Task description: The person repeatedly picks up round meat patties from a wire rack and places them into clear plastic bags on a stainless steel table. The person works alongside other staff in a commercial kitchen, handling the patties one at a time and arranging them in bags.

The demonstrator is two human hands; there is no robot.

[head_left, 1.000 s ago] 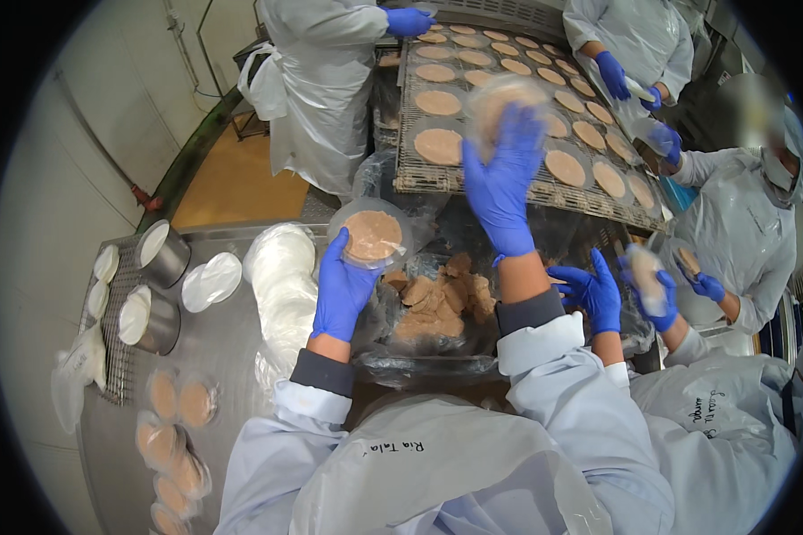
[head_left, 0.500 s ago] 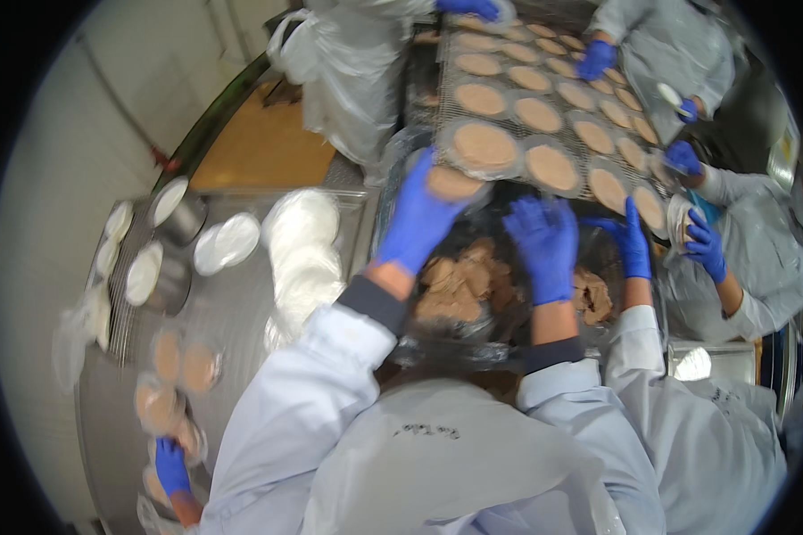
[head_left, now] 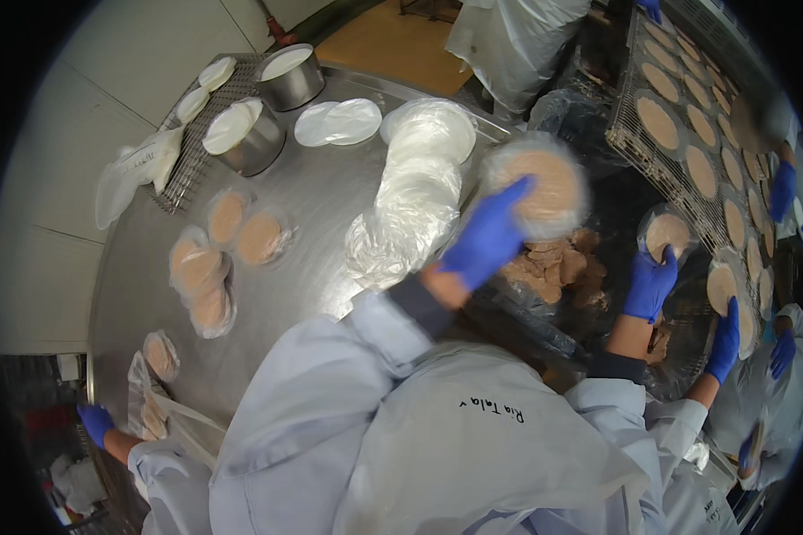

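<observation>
My left hand (head_left: 486, 239), in a blue glove, is closed on the edge of a round, flat, pinkish-brown meat patty (head_left: 549, 183) with clear film around it, blurred by motion. It hangs over a dark, plastic-lined tub (head_left: 526, 308) holding a heap of brown meat paste (head_left: 558, 269). Further right, my right hand (head_left: 651, 283) pinches a smaller-looking patty (head_left: 666, 234) on film between thumb and fingers, beside the wire rack's near edge. Left of my left hand lies an overlapping row of round clear film sheets (head_left: 415, 192) on the steel table.
A wire rack (head_left: 629, 134) with rows of patties stands at right. Patties (head_left: 210, 272) lie on the steel table (head_left: 321, 218), with metal pots (head_left: 250, 143) and white discs (head_left: 339, 121) behind. Co-workers' gloved hands (head_left: 725, 343) reach in at right and a gloved hand (head_left: 95, 423) at lower left.
My view has swung left. My left hand has brought its patty away from the rack, over the tub's left side. My right hand, empty-looking before, now holds a patty.
</observation>
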